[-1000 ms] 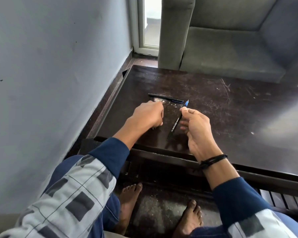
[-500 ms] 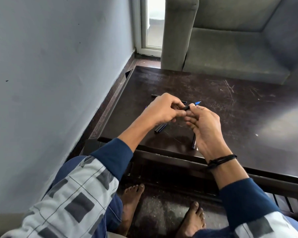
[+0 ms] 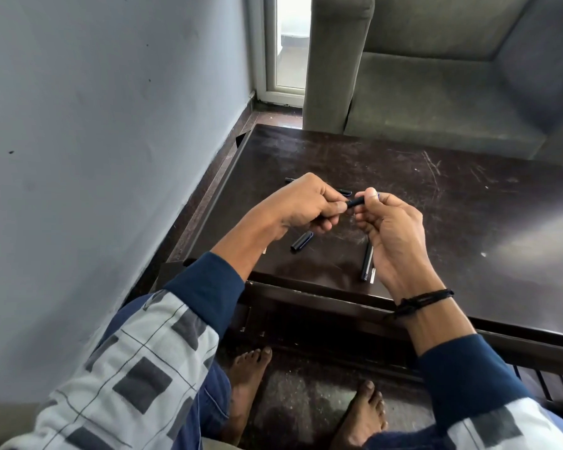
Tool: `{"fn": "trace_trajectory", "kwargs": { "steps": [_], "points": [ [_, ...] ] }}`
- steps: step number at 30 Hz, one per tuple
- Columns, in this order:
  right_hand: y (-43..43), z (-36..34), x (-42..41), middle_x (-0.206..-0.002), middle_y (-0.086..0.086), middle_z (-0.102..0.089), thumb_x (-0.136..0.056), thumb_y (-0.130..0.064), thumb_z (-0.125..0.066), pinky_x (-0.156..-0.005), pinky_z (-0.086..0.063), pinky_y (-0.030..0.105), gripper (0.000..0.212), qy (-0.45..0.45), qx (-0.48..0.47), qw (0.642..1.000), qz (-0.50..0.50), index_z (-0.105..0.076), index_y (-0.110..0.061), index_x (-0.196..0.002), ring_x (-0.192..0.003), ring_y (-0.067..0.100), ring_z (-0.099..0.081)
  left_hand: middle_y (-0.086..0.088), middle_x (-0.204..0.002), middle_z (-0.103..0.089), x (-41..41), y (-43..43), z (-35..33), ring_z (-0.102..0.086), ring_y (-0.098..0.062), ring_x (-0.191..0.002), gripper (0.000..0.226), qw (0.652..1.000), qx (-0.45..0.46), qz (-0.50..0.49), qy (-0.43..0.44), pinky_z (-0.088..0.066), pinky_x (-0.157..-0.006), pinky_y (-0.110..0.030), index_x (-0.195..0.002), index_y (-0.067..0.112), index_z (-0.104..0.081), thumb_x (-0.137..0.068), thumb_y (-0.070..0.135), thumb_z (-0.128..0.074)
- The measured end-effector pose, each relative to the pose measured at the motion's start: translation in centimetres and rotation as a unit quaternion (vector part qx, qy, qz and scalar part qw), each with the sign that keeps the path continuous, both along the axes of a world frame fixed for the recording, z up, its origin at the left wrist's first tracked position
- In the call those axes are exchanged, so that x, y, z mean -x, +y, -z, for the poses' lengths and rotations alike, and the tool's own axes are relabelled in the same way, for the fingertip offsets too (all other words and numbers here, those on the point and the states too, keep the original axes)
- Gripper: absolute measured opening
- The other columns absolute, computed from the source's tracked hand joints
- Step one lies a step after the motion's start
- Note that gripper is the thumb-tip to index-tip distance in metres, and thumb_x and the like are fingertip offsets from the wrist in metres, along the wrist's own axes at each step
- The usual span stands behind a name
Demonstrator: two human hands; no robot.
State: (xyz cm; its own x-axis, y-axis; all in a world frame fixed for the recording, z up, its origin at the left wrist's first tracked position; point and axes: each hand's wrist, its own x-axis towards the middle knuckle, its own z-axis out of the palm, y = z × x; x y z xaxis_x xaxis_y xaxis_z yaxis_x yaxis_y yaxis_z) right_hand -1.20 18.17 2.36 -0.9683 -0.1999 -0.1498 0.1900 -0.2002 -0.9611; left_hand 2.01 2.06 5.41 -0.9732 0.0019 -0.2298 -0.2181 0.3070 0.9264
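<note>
Both hands are raised over the dark wooden table (image 3: pixel 452 228). My left hand (image 3: pixel 306 203) grips one end of a black pen part (image 3: pixel 355 201), and my right hand (image 3: pixel 390 228) pinches its other end between thumb and fingers. Most of that part is hidden inside the fingers. On the table below lie a short black pen cap (image 3: pixel 301 241), a black pen barrel (image 3: pixel 366 262) with a thin white piece (image 3: pixel 372 276) beside it, and another black pen piece (image 3: pixel 344 191) partly hidden behind my left hand.
A grey-blue wall (image 3: pixel 111 141) runs close along the left. A grey sofa (image 3: pixel 436 76) stands behind the table. The table's near edge (image 3: pixel 322 287) is just above my bare feet (image 3: pixel 250 378) on the floor.
The hands have come together on one pen part; its blue tip, visible earlier, is now covered. A pen barrel held in the right hand a second ago now lies on the table.
</note>
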Motion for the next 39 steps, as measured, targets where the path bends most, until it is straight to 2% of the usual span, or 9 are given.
{"fn": "trace_trajectory", "kwargs": {
  "steps": [7,15,20,23,27,31,33,36,39],
  "points": [
    [-0.17,0.10,0.09,-0.072,0.003,-0.069,-0.097,-0.027,-0.071,-0.063,-0.053,0.020,0.021,-0.028,-0.026,0.999,0.011,-0.071,-0.008,-0.089,-0.062,0.008,-0.061,-0.003,-0.070,-0.059,0.27,-0.65,0.44,-0.049,-0.006,-0.055,0.028,0.999,0.050,0.005,-0.015,-0.044,-0.055,-0.019,-0.124,0.010,-0.070,-0.100,0.006,-0.056],
    [-0.01,0.33,0.34,-0.070,0.003,-0.067,-0.098,-0.018,-0.068,-0.065,-0.053,0.020,0.016,-0.040,-0.015,0.999,-0.006,-0.072,-0.004,-0.090,-0.063,0.009,-0.061,-0.004,-0.070,-0.059,0.24,-0.78,0.08,-0.049,-0.005,-0.053,0.025,0.998,0.063,0.005,-0.025,-0.046,-0.056,-0.020,-0.121,0.011,-0.071,-0.099,0.007,-0.058],
    [0.00,0.20,0.25,-0.069,0.002,-0.066,-0.094,-0.033,-0.074,-0.062,-0.054,0.020,0.025,-0.058,-0.037,0.998,-0.007,-0.069,-0.010,-0.087,-0.060,0.008,-0.060,-0.006,-0.071,-0.060,0.26,-0.96,0.21,-0.048,-0.006,-0.052,0.024,0.998,0.067,0.000,-0.020,-0.046,-0.058,-0.021,-0.120,0.010,-0.072,-0.099,0.007,-0.060],
    [-0.02,0.31,0.41,-0.069,0.002,-0.067,-0.094,-0.027,-0.074,-0.062,-0.052,0.022,0.024,-0.035,-0.059,0.998,0.007,-0.068,-0.011,-0.078,-0.061,0.008,-0.060,-0.005,-0.070,-0.061,0.30,-0.91,0.23,-0.049,-0.005,-0.052,0.023,0.997,0.073,0.003,-0.022,-0.047,-0.056,-0.019,-0.118,0.009,-0.072,-0.099,0.008,-0.061],
    [0.03,0.10,0.46,-0.071,0.004,-0.068,-0.097,-0.019,-0.070,-0.066,-0.053,0.023,0.020,-0.028,-0.041,0.999,0.009,-0.069,-0.009,-0.079,-0.065,0.010,-0.062,-0.004,-0.068,-0.060,0.40,-0.85,0.16,-0.048,-0.006,-0.053,0.020,0.998,0.057,-0.003,-0.024,-0.045,-0.056,-0.019,-0.114,0.009,-0.074,-0.098,0.008,-0.061],
    [-0.03,0.24,0.43,-0.074,0.005,-0.068,-0.095,-0.035,-0.071,-0.064,-0.053,0.024,0.027,-0.026,-0.076,0.997,0.000,-0.069,-0.010,-0.086,-0.064,0.012,-0.062,-0.004,-0.066,-0.060,0.38,-0.91,0.30,-0.048,-0.006,-0.053,0.020,0.998,0.054,-0.005,-0.021,-0.045,-0.054,-0.019,-0.113,0.010,-0.074,-0.098,0.008,-0.061],
    [-0.18,0.41,0.37,-0.072,0.004,-0.066,-0.095,-0.041,-0.071,-0.061,-0.052,0.025,0.032,-0.020,-0.104,0.994,0.005,-0.067,-0.011,-0.083,-0.061,0.011,-0.060,-0.004,-0.066,-0.060,0.43,-0.93,0.36,-0.048,-0.006,-0.052,0.020,0.998,0.056,-0.004,-0.021,-0.045,-0.054,-0.019,-0.113,0.009,-0.074,-0.098,0.008,-0.061],
    [-0.28,0.60,0.50,-0.069,0.003,-0.067,-0.097,-0.032,-0.070,-0.059,-0.048,0.024,0.028,-0.001,-0.118,0.993,0.020,-0.067,-0.013,-0.077,-0.058,0.009,-0.058,-0.003,-0.066,-0.061,0.51,-0.86,0.39,-0.049,-0.005,-0.051,0.020,0.998,0.066,-0.001,-0.024,-0.046,-0.055,-0.018,-0.114,0.009,-0.074,-0.098,0.008,-0.061],
    [-0.17,0.45,0.62,-0.073,0.003,-0.069,-0.098,-0.025,-0.068,-0.061,-0.049,0.024,0.021,0.011,-0.107,0.994,0.011,-0.070,-0.013,-0.081,-0.061,0.009,-0.059,-0.003,-0.066,-0.059,0.50,-0.87,0.31,-0.048,-0.005,-0.051,0.019,0.998,0.057,-0.002,-0.022,-0.045,-0.055,-0.020,-0.111,0.009,-0.075,-0.098,0.008,-0.061]
  ]
}}
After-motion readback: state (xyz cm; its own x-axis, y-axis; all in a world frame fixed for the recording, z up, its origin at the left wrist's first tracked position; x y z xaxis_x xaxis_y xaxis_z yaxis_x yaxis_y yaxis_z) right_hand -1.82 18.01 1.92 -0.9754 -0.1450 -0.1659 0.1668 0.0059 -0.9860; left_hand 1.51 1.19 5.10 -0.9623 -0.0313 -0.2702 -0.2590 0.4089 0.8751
